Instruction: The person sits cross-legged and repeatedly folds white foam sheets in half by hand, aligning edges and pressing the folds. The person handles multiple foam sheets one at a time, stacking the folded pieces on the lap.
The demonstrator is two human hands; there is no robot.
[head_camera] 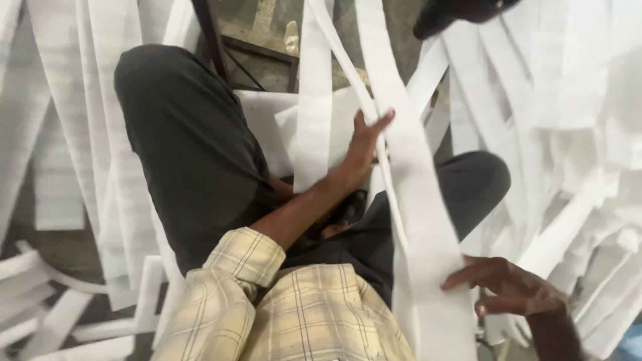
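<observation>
Strip-littered floor; white strip (418, 194) between fingers (461, 275).

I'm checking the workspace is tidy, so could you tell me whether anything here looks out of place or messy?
Yes. White strips lie loose and criss-crossed over the floor, not stacked. The left hand and right hand hold one long strip, which runs slanted across the lap.
</observation>
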